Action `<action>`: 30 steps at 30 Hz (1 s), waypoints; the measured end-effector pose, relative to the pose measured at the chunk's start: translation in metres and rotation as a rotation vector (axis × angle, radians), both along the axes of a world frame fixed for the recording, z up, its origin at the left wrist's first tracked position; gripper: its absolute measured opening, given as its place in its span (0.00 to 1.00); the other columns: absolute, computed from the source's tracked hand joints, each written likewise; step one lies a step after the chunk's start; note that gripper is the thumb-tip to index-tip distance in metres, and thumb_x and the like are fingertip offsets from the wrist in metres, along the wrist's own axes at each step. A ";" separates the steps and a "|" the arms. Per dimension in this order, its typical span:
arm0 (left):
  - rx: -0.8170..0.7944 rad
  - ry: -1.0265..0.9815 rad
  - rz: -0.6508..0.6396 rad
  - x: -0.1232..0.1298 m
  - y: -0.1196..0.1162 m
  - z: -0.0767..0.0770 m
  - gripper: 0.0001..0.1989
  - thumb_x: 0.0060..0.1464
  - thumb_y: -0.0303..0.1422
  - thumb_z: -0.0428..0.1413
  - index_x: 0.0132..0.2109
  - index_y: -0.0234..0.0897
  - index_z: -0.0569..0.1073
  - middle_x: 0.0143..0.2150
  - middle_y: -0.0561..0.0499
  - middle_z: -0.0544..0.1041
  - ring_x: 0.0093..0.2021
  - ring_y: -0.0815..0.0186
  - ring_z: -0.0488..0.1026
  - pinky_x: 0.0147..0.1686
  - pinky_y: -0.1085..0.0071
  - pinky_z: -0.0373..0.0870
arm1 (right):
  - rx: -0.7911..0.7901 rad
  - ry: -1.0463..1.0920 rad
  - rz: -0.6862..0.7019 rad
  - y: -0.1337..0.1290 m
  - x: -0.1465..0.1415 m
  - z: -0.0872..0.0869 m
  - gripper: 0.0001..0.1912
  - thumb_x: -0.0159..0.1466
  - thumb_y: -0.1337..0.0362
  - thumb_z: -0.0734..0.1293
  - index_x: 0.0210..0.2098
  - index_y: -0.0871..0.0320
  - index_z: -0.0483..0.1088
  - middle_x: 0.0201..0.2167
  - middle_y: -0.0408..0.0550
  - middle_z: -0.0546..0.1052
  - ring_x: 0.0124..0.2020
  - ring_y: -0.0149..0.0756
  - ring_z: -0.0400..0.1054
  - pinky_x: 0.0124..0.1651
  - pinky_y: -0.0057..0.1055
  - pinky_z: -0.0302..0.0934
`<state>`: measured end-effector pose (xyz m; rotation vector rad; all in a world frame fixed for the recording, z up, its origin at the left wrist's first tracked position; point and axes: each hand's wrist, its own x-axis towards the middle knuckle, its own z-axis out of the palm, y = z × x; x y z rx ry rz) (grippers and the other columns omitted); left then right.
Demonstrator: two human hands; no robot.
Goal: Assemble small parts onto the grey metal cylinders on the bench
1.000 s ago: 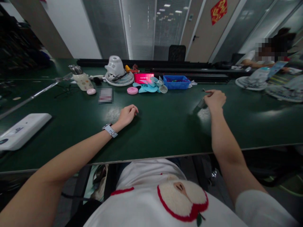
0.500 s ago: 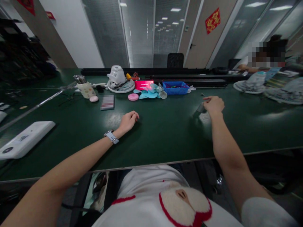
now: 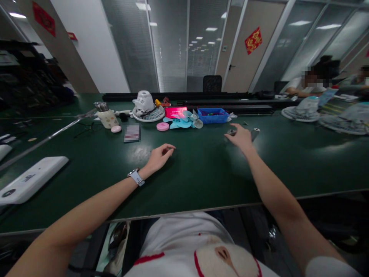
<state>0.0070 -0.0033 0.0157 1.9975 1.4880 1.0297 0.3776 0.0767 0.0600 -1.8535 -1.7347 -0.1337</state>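
Note:
My left hand (image 3: 159, 157) rests over the green table (image 3: 196, 169) with its fingers loosely stretched, thumb apart, holding nothing. A watch with a pale strap (image 3: 136, 177) is on that wrist. Farther right, my right hand (image 3: 242, 139) has thumb and forefinger around a small dark metallic part (image 3: 231, 132), whose kind is too small to make out. Just right of that hand a grey cylinder (image 3: 255, 133) shows, partly hidden behind it. Beyond the hand lies a tiny metal piece (image 3: 245, 123).
Along the back are a white fan part (image 3: 143, 100), light-blue fan blades (image 3: 183, 121), a pink round piece (image 3: 163, 126) and a blue basket (image 3: 213, 117). A patterned bottle (image 3: 106, 118) stands left. A white device (image 3: 34, 180) lies near left; a person (image 3: 311, 82) sits far right.
My right hand has moved left from the grey cylinder, which now shows on its right. The small metallic part now appears at its fingertips. My left hand's fingers have uncurled. The view has tilted up.

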 end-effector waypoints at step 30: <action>0.114 0.187 0.010 -0.001 0.007 -0.001 0.14 0.55 0.45 0.59 0.43 0.47 0.83 0.37 0.48 0.79 0.42 0.58 0.70 0.47 0.61 0.62 | -0.046 0.094 0.659 -0.071 -0.122 -0.017 0.34 0.61 0.55 0.69 0.65 0.48 0.60 0.41 0.46 0.80 0.39 0.43 0.76 0.45 0.39 0.70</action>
